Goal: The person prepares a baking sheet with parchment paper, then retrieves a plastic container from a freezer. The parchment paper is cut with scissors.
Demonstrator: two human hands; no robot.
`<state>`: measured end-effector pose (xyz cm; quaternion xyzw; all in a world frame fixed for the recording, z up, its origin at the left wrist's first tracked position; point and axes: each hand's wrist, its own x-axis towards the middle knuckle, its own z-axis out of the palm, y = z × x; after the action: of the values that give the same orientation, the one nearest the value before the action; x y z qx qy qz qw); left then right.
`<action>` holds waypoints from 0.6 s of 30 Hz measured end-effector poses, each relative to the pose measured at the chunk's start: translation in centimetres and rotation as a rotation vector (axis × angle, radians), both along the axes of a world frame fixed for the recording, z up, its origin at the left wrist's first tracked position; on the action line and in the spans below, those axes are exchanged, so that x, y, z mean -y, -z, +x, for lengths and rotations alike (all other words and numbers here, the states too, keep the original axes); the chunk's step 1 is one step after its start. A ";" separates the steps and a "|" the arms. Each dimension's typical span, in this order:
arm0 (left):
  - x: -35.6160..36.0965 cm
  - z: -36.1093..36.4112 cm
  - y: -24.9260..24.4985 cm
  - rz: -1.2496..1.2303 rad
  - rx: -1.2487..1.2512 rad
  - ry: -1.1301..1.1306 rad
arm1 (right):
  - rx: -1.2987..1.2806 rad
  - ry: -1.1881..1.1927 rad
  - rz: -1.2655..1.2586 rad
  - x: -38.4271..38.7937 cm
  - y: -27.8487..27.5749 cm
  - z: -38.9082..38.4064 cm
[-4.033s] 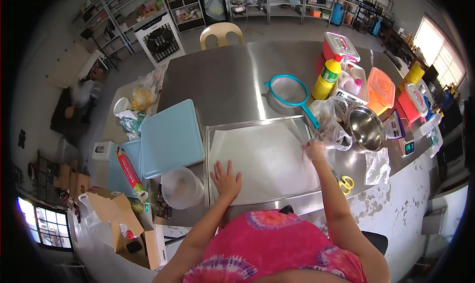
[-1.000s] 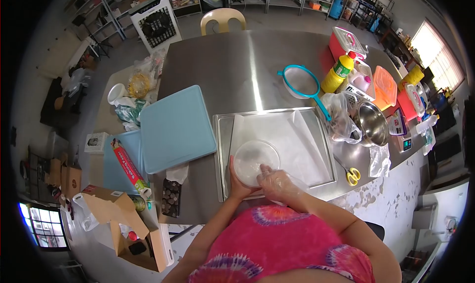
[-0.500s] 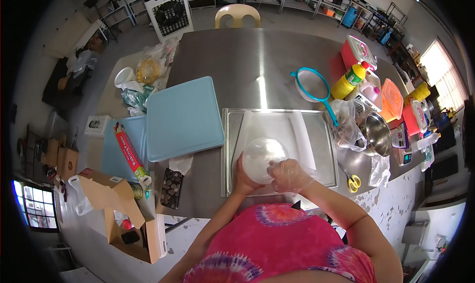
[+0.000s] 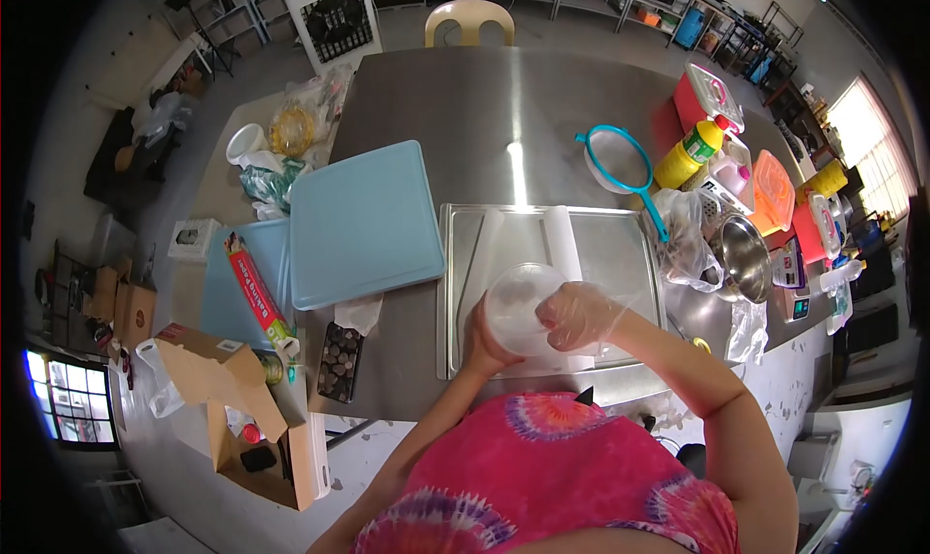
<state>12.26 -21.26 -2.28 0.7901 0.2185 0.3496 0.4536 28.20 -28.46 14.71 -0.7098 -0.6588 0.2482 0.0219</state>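
Observation:
A round translucent plastic tub (image 4: 515,302) is held above the metal baking tray (image 4: 620,254). My left hand (image 4: 492,339), bare, wraps around the tub's left side and lower edge. My right hand (image 4: 579,317) wears a clear plastic glove. Its fingers are closed at the tub's right rim, and what they hold, if anything, is hidden. White baking paper (image 4: 562,242) lies on the tray under the tub, with its sides curled inward. Pale contents inside the tub are too faint to identify.
Left stand a light-blue lid (image 4: 368,225), a baking paper box (image 4: 257,292), a dark container of round pieces (image 4: 341,362) and an open carton (image 4: 262,428). Right are a blue-rimmed strainer (image 4: 620,162), a yellow bottle (image 4: 690,155), a plastic bag (image 4: 683,239) and a steel bowl (image 4: 741,259).
My right hand has shifted slightly right and up with the tub. The paper's right side has curled further inward. The yellow scissors are now mostly hidden by my right arm.

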 end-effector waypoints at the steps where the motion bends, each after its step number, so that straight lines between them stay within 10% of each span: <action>1: 0.0 0.0 -0.3 0.001 0.014 -0.010 | -0.019 -0.024 0.021 -0.1 0.2 0.2; 18: -0.3 0.3 2.2 -0.013 -0.055 0.040 | -0.183 -0.116 -0.202 -4.0 -6.1 4.0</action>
<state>12.57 -20.98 -4.44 0.8006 0.2174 0.3172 0.4595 32.16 -24.44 20.84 -0.6434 -0.6659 0.3777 -0.0039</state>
